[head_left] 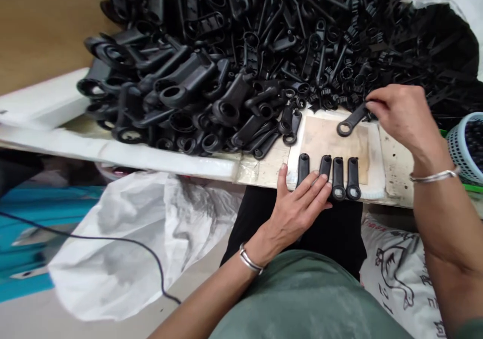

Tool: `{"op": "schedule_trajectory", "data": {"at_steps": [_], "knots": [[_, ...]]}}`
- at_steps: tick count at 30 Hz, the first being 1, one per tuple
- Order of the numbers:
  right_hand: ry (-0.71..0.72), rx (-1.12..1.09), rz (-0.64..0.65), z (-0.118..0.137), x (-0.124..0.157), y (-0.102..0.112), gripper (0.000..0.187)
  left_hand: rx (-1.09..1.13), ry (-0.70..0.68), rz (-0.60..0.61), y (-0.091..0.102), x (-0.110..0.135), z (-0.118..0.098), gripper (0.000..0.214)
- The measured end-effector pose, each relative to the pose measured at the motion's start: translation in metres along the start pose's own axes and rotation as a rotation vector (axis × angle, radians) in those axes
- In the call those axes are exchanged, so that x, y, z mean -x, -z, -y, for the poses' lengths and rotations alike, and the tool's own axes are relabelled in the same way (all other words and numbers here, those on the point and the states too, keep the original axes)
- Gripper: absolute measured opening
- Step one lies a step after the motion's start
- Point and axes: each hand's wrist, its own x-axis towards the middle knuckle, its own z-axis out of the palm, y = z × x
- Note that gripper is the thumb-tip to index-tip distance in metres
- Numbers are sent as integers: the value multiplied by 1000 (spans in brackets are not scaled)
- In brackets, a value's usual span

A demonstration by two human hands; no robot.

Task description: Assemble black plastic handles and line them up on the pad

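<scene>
Pinched between the fingers of my right hand (402,115) is a black plastic arm with a ring end (352,120), tilted over the work pad. My left hand (298,203) lies with fingers stretched out at the pad's front edge. Its fingertips touch the lower ends of two black arms, the leftmost one (303,168) and its neighbour (325,165). Just right of that hand, two more such arms, one (338,178) and another (353,178), lie side by side with their ring ends toward me. The brown and white pad (335,140) is under them.
A large heap of black plastic parts (188,77) covers the back and left of the table. White foam strips (151,158) edge it at left. A light blue basket (458,143) of small dark pieces stands at right. A white sack (132,218) hangs below at left.
</scene>
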Motion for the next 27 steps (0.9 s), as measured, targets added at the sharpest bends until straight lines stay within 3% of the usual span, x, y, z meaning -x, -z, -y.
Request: {"op": "schedule_trajectory", "data": {"at_steps": [3,5,9,14,18,20,24,27], "knots": [[-43,35,-52,-7,42,29,32,22,-58,10,0,-6,-8,31],[-7,-16,-22,-9,68,34,28,21,-93,29,-2,-12,-14,30],[23,-116,92,-7,102,13,19,0,-128,69,-8,-21,-22,22],[-34,-139,130,6,109,-20,19,18,-152,108,-7,-21,-20,21],[-72,-116,159,13,111,-18,18,48,-167,126,-4,-20,-17,27],[-145,-61,51,10,119,-5,21,64,-166,109,-4,-20,-16,29],[-347,262,-327,-11,146,27,26,77,-149,79,-3,-20,-17,32],[-432,464,-337,-32,165,36,42,57,-151,94,2,-22,-18,30]]}}
